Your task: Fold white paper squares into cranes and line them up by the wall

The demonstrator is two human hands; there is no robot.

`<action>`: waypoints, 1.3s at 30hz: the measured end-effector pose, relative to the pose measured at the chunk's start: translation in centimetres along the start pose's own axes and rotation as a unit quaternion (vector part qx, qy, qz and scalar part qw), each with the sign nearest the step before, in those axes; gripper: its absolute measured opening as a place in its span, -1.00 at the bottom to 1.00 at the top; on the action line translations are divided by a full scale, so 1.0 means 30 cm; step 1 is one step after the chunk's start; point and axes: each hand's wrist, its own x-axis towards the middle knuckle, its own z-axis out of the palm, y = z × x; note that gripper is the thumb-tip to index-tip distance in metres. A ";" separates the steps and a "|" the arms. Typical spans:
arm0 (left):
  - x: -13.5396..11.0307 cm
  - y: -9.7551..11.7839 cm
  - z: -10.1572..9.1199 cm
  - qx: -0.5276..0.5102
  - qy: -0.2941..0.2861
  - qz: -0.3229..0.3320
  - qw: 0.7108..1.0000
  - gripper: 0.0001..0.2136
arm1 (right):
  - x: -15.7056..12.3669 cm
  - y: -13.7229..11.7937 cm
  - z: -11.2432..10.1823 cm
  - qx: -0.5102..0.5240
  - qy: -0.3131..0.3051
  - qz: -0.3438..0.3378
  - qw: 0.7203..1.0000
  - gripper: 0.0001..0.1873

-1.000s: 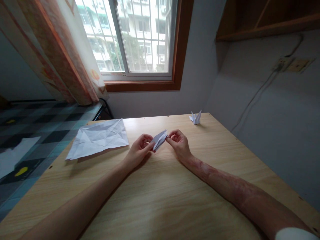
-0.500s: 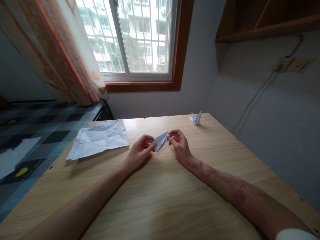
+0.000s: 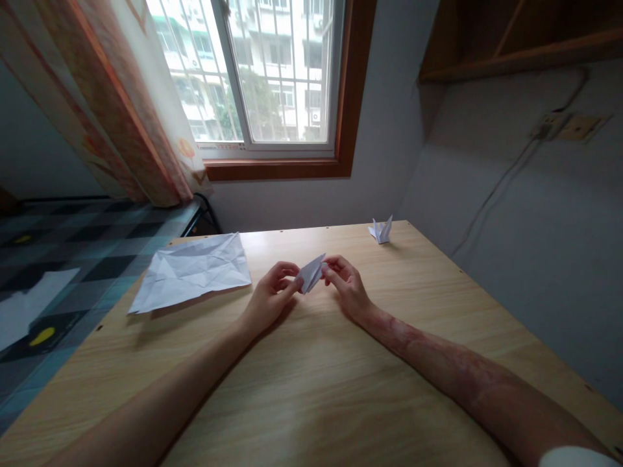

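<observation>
A small folded piece of white paper (image 3: pixel 311 272) is held just above the table between my two hands. My left hand (image 3: pixel 276 289) pinches its lower left end, thumb on the near face. On the other side, the fingertips of my right hand (image 3: pixel 346 280) are closed on the paper's right edge, where a layer seems to stand apart. How far the right fingers reach between the layers is hidden. Beyond my right hand stands a folded white paper crane (image 3: pixel 381 231). Left of my left hand lies a creased sheet of white paper (image 3: pixel 195 269).
The wooden table (image 3: pixel 292 395) spans the view below a barred window (image 3: pixel 272 78). A bed with a checked cover (image 3: pixel 111 237) adjoins on the left, bearing white papers (image 3: pixel 34 305). A cable (image 3: pixel 496 185) hangs along the right wall under a shelf (image 3: pixel 525 61).
My right hand has shifted slightly left, closer to my left hand. The folded paper has tilted a little, and its right edge now sits between the right fingertips.
</observation>
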 end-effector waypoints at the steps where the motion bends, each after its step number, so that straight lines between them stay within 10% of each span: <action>1: 0.003 -0.007 -0.003 -0.017 -0.004 -0.003 1.000 -0.67 | -0.002 -0.003 0.000 -0.010 -0.006 0.000 1.000 -0.78; 14: 0.013 -0.009 -0.023 -0.111 -0.053 -0.019 0.992 -0.70 | -0.011 0.003 -0.004 -0.110 -0.089 -0.055 0.988 -0.85; 39: 0.008 0.023 -0.006 -0.075 0.031 0.041 0.996 -0.71 | -0.014 -0.026 0.000 -0.161 -0.035 -0.091 0.982 -0.85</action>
